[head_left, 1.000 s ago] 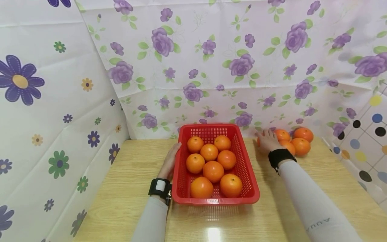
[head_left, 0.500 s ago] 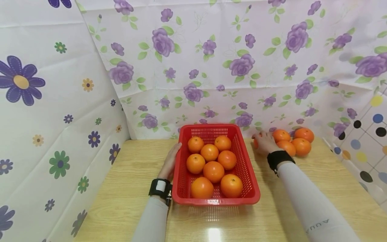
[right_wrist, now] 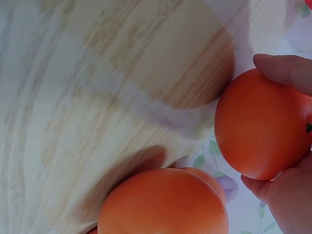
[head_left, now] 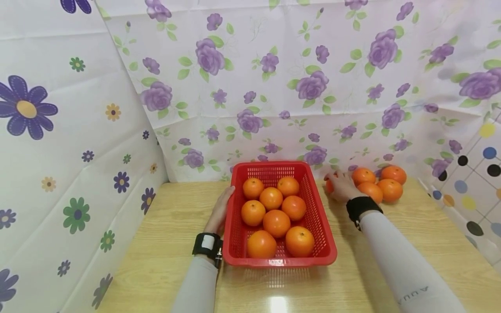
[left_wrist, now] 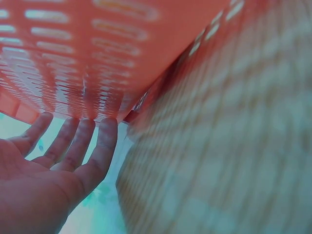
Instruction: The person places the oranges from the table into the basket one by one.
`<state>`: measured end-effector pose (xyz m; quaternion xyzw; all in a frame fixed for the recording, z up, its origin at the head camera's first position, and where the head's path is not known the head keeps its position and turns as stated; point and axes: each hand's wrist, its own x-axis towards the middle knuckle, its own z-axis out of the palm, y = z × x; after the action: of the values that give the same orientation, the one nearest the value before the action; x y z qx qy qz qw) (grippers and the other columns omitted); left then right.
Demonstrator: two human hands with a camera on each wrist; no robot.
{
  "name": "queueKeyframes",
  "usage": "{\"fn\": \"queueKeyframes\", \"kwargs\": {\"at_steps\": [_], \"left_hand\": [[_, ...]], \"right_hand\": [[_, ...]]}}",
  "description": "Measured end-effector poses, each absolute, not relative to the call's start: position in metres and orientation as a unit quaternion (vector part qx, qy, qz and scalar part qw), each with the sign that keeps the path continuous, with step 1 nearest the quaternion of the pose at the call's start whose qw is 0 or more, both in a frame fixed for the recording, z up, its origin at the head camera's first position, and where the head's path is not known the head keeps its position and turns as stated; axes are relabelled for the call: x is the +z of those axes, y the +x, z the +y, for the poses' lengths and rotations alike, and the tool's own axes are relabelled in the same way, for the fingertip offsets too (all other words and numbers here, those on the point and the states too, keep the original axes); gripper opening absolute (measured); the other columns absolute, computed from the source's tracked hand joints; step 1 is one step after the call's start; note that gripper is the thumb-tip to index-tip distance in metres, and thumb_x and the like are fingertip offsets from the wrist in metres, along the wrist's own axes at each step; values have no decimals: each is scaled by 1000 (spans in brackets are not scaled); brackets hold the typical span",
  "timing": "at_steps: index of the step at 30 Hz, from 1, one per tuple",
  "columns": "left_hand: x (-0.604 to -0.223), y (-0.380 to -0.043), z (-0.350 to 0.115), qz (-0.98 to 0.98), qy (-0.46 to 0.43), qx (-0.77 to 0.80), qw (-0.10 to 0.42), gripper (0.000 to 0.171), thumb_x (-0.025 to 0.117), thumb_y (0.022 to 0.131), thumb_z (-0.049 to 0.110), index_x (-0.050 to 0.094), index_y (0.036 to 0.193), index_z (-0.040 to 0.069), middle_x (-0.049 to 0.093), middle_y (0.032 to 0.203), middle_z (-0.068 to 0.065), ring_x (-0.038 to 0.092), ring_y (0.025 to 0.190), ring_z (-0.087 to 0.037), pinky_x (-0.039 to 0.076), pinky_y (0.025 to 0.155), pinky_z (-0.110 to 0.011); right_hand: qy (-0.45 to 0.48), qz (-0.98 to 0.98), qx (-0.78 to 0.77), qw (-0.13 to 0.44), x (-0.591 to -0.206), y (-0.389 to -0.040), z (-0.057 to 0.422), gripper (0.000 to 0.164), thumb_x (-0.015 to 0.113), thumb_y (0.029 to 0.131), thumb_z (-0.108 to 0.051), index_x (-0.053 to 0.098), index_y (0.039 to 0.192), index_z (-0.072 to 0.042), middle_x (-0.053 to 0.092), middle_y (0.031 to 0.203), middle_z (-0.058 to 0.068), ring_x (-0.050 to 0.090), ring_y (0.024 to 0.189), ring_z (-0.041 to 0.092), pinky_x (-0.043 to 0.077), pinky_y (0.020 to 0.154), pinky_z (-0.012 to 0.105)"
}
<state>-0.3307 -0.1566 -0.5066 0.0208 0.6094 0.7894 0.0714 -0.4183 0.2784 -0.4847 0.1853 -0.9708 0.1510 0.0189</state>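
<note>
My left hand [head_left: 219, 213] lies along the left side of the red plastic basket [head_left: 231, 234]. In the left wrist view its fingers [left_wrist: 100, 156] are extended, tips right at the slotted basket wall [left_wrist: 87, 63]. To the right of the basket, my right hand [head_left: 343, 187] grips an orange [right_wrist: 263, 126] from above, partly hidden by the hand in the head view. The right wrist view shows thumb and fingers on opposite sides of that fruit. Several oranges [head_left: 276, 223] sit spread over the basket floor.
Several more oranges [head_left: 390, 190] are grouped on the wooden table [head_left: 184, 208] just right of my right hand. A flowered cloth [head_left: 274, 91] hangs behind the table, with another patterned sheet [head_left: 78, 148] along the left side and a dotted one [head_left: 475, 182] at right.
My right hand has shifted slightly left, away from the grouped oranges, and the orange under its fingers has moved with it. My left hand and the basket have stayed in place.
</note>
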Motion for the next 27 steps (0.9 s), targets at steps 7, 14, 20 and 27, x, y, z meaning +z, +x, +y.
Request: {"fn": "queueKeyframes", "kwargs": {"at_steps": [7, 14, 20, 27], "left_hand": [[-507, -330, -156, 606, 17, 792, 70, 63, 52, 105, 56, 43, 155, 19, 52, 152, -10, 51, 139, -32, 51, 107, -44], [-506, -330, -156, 602, 15, 795, 74, 63, 52, 106, 55, 43, 155, 18, 52, 151, -10, 51, 139, -32, 52, 106, -43], [-505, -330, -156, 603, 17, 794, 75, 63, 51, 106, 55, 42, 156, 18, 52, 151, -11, 51, 139, -33, 53, 105, -42], [-507, -331, -156, 607, 22, 792, 71, 65, 51, 106, 55, 40, 158, 16, 51, 152, -11, 50, 139, -33, 51, 106, -43]], "right_hand": [[183, -968, 172, 22, -475, -420, 275, 48, 73, 90, -7, 53, 133, -2, 38, 141, 36, 39, 124, 60, 30, 107, 72], [177, -962, 203, 49, -448, -413, 261, 56, 77, 86, -3, 52, 136, -1, 36, 143, 37, 38, 124, 62, 36, 100, 72], [172, -955, 231, 75, -424, -409, 249, 59, 76, 84, -4, 51, 137, 2, 37, 140, 37, 37, 123, 58, 41, 95, 68], [178, -935, 295, 81, -398, -404, 229, 59, 75, 84, -6, 53, 139, -1, 40, 137, 33, 43, 118, 51, 48, 91, 62]]}}
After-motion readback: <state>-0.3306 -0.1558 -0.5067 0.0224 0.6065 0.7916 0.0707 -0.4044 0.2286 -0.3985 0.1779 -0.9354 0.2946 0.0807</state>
